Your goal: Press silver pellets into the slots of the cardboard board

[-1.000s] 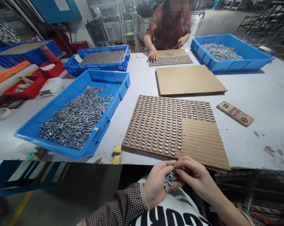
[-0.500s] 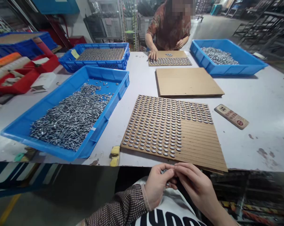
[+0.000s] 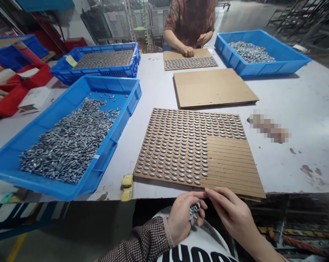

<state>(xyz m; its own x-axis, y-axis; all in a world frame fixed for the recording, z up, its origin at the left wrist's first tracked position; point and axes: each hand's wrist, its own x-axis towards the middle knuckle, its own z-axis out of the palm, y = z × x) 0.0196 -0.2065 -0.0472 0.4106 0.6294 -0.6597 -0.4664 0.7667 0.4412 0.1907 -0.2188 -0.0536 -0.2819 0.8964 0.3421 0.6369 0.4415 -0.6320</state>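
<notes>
My left hand (image 3: 183, 214) is curled around a handful of small grey metal oval pieces (image 3: 194, 211), just below the table's front edge. Its index finger reaches toward my right hand (image 3: 231, 213), whose thumb and fingertips are pinched together; whatever they hold, if anything, is too small to make out. Right beyond both hands lies a grooved cardboard sheet (image 3: 232, 163). Rows of the same oval pieces (image 3: 177, 145) cover its left side and far strip, while bare grooves show at the near right.
At left stands a blue tray (image 3: 116, 136) heaped with loose pieces; behind it is a blue crate (image 3: 96, 74). A cardboard stack (image 3: 213, 87) lies beyond my sheet. Across the table a co-worker's hand (image 3: 188, 51) touches another sheet, beside a second blue tray (image 3: 273, 67). Yellow blocks (image 3: 127, 187) sit near the edge.
The pieces in my left hand show more plainly now, as its fingers have loosened a little. The co-worker's hand has shifted right over the far sheet. My view has tilted slightly.
</notes>
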